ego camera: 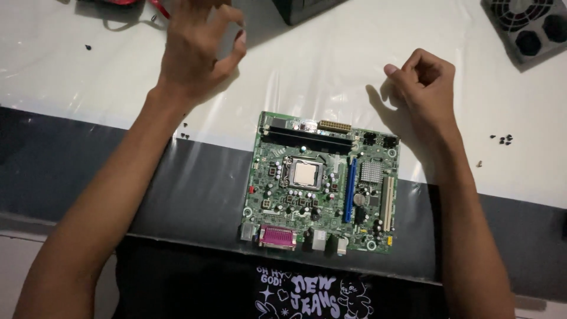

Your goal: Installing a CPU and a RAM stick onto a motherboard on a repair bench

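A bench (pixel 331 65) covered with a pale plastic sheet is seen from above, its near edge left dark and bare. One green circuit board (pixel 322 183) lies flat at the middle, half on the sheet and half on the dark strip, with its silver processor (pixel 305 174) exposed in the socket, one blue slot (pixel 350 189) beside it and a pink connector (pixel 277 237) at the near edge. The left hand (pixel 198 50) is raised over the sheet, well apart from the board, its fingers spread and curled, and nothing is gripped in it. The right hand (pixel 422 82) is loosely closed near the board's far right corner; whether something small is held inside cannot be told.

The step in hand is judged to be a pause between stages of work on the board, neither hand being on it. Any next move would call for a careful reach, since small parts stand close together on the board.

One grey fan unit (pixel 525 26) is set at the far right corner. A few small dark screws (pixel 503 139) are scattered to the right, a few more (pixel 184 134) by the left forearm, and one alone (pixel 88 46) at far left.
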